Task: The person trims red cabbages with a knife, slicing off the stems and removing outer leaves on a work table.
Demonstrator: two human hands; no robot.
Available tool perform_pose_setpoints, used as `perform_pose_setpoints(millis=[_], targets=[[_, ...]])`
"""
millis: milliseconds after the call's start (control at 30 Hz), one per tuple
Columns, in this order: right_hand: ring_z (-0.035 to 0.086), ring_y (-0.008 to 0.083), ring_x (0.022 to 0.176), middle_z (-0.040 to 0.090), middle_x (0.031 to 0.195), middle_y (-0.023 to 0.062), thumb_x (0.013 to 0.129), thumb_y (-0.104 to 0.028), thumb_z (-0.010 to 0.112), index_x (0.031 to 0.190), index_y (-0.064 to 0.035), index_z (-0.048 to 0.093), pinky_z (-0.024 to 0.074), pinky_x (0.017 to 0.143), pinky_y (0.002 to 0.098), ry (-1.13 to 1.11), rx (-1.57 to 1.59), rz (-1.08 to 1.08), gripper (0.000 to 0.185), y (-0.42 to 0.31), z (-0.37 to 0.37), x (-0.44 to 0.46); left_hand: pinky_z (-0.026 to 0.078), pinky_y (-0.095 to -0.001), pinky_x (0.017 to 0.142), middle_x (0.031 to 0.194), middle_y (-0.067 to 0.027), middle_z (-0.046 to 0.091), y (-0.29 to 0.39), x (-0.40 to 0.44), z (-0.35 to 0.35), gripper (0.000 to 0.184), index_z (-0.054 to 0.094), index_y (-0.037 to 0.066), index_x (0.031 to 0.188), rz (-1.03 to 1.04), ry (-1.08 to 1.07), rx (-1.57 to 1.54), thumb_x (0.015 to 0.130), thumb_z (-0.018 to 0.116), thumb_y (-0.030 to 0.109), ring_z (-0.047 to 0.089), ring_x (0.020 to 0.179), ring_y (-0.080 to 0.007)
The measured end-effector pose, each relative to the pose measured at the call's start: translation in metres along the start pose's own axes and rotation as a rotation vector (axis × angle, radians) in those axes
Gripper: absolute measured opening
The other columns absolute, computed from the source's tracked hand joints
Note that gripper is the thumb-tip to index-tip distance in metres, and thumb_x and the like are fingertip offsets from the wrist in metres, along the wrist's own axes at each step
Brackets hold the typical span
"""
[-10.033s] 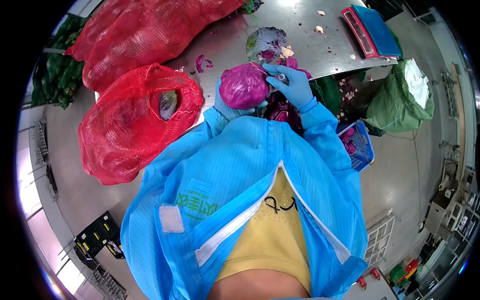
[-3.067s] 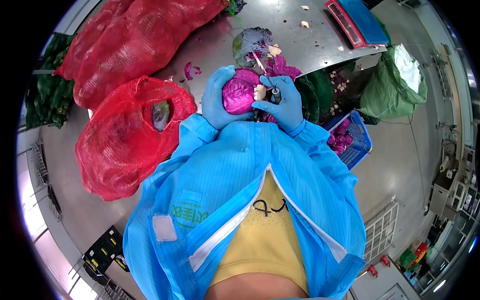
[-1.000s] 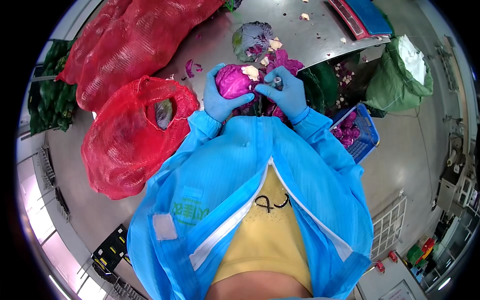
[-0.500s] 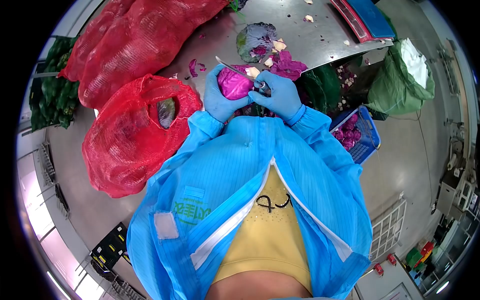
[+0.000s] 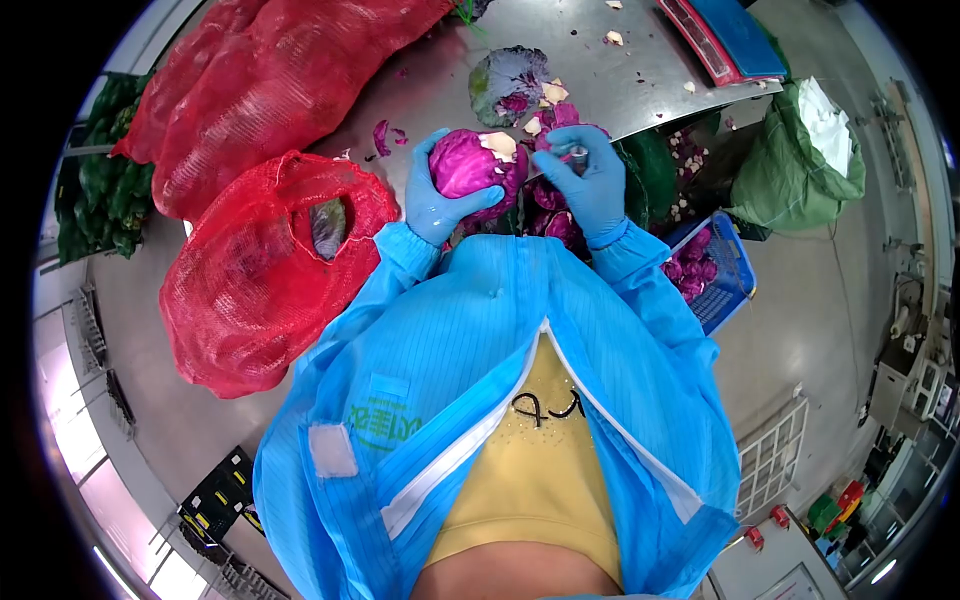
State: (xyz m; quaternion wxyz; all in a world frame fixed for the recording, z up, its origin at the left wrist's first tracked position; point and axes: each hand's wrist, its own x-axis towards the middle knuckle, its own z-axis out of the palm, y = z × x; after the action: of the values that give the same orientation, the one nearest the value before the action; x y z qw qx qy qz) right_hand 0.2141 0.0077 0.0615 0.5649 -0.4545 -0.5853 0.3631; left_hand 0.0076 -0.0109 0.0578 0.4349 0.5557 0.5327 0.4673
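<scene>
My left hand [image 5: 437, 205], in a blue glove, is wrapped round a purple cabbage [image 5: 464, 172] with a pale cut stem facing up. Just right of it, my gloved right hand [image 5: 594, 182] has its fingers curled round a knife [image 5: 578, 154]; only part of the handle shows and the blade cannot be made out. Purple trimmings [image 5: 556, 117] and a large dark leaf [image 5: 508, 84] lie on the metal table [image 5: 445, 75] beyond my hands. More purple cabbage [image 5: 562, 228] shows below, between my hands.
An open red mesh bag [image 5: 235, 285] holding a leaf is at the left, with full red sacks [image 5: 290, 85] behind. At the right are a blue basket [image 5: 733, 280] of purple pieces, a green sack [image 5: 790, 170] and a blue-and-red scale or tray [image 5: 735, 40].
Since half a second ago my right hand has moved right, away from the cabbage, and the blade over it is no longer visible. The cabbage stays in my left hand, its cut stem more exposed.
</scene>
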Motion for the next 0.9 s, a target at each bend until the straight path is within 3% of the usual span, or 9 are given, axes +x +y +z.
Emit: perform_pose_setpoints(millis=[67,133,233,333,467,533,700,800,900], targets=[[0.052,0.0103,0.07,0.054,0.08,0.0021,0.066,-0.022,0.082,0.092,-0.0032,0.057,0.045,0.064,0.0251,-0.111,0.039,0.134,0.04,-0.013,0.006,-0.004,0.044,-0.0354,0.095,0.119,-0.014,0.048,-0.001,0.002,0.004,0.096,0.035,0.002,0.126,0.056,-0.013,0.023,0.052,0.09,0.027,0.051,0.11,-0.024],[0.054,0.0143,0.067,0.054,0.081,0.0049,0.065,-0.025,0.082,0.09,-0.0041,0.057,0.0456,0.062,0.0272,-0.123,-0.139,-0.029,0.042,-0.016,0.013,-0.001,0.044,-0.0353,0.095,0.119,-0.0139,0.048,0.0,0.003,0.007,0.097,0.035,0.002,0.127,0.114,-0.023,0.048,0.051,0.09,0.027,0.051,0.11,-0.024],[0.055,0.0186,0.066,0.053,0.082,0.0079,0.069,-0.024,0.078,0.09,-0.0044,0.056,0.0456,0.06,0.0291,-0.139,-0.105,0.033,0.036,-0.003,0.013,-0.002,0.044,-0.0351,0.095,0.12,-0.014,0.048,0.007,0.003,0.007,0.098,0.035,0.002,0.127,0.092,-0.034,0.029,0.051,0.09,0.029,0.051,0.11,-0.0241],[0.058,0.0236,0.072,0.055,0.087,0.0104,0.077,-0.015,0.068,0.091,-0.005,0.056,0.0469,0.066,0.0296,0.154,-0.681,0.009,0.021,0.005,-0.006,0.001,0.044,-0.0351,0.095,0.12,-0.0139,0.048,0.007,0.003,0.005,0.099,0.035,0.002,0.127,0.033,-0.017,0.032,0.05,0.091,0.03,0.051,0.11,-0.0241],[0.057,0.0197,0.074,0.056,0.092,0.0094,0.077,-0.013,0.068,0.092,-0.006,0.057,0.0472,0.067,0.027,0.148,-0.449,-0.056,0.02,0.016,-0.01,0.001,0.043,-0.0353,0.096,0.12,-0.0135,0.048,0.0,0.001,-0.002,0.098,0.035,0.002,0.127,0.037,-0.012,0.041,0.051,0.09,0.03,0.051,0.11,-0.0236],[0.056,0.0154,0.077,0.056,0.093,0.0078,0.076,-0.013,0.071,0.095,-0.0061,0.059,0.0456,0.069,0.0259,-0.095,0.044,0.13,0.024,0.007,-0.003,0.001,0.043,-0.0354,0.097,0.12,-0.0133,0.048,-0.001,0.003,-0.001,0.097,0.035,0.002,0.127,0.054,-0.013,0.083,0.051,0.09,0.029,0.051,0.11,-0.0234],[0.056,0.0151,0.079,0.058,0.089,0.0064,0.07,-0.022,0.078,0.104,-0.0048,0.062,0.0457,0.073,0.0271,-0.34,-0.03,-0.093,0.041,0.004,-0.005,0.016,0.042,-0.0354,0.096,0.119,-0.0115,0.05,-0.006,0.002,-0.003,0.086,0.039,0.002,0.127,-0.094,-0.115,-0.34,0.057,0.086,0.018,0.051,0.109,-0.0228],[0.057,0.0139,0.089,0.06,0.098,0.0066,0.072,-0.015,0.078,0.105,-0.0009,0.061,0.0465,0.079,0.0275,-0.498,-0.053,-0.03,0.04,-0.003,-0.012,0.025,0.042,-0.0353,0.096,0.117,-0.0106,0.053,-0.003,0.002,-0.007,0.076,0.043,0.002,0.126,-0.242,-0.192,-0.526,0.061,0.082,0.012,0.052,0.108,-0.0217],[0.061,0.0199,0.08,0.062,0.089,0.0096,0.071,-0.03,0.076,0.102,-0.0048,0.061,0.0493,0.071,0.0316,-0.679,-0.226,-0.131,0.042,-0.022,-0.017,0.037,0.042,-0.0343,0.096,0.119,-0.0097,0.055,-0.007,-0.003,-0.012,0.067,0.044,0.002,0.127,-0.327,-0.305,-0.628,0.068,0.074,0.007,0.053,0.109,-0.0217]])
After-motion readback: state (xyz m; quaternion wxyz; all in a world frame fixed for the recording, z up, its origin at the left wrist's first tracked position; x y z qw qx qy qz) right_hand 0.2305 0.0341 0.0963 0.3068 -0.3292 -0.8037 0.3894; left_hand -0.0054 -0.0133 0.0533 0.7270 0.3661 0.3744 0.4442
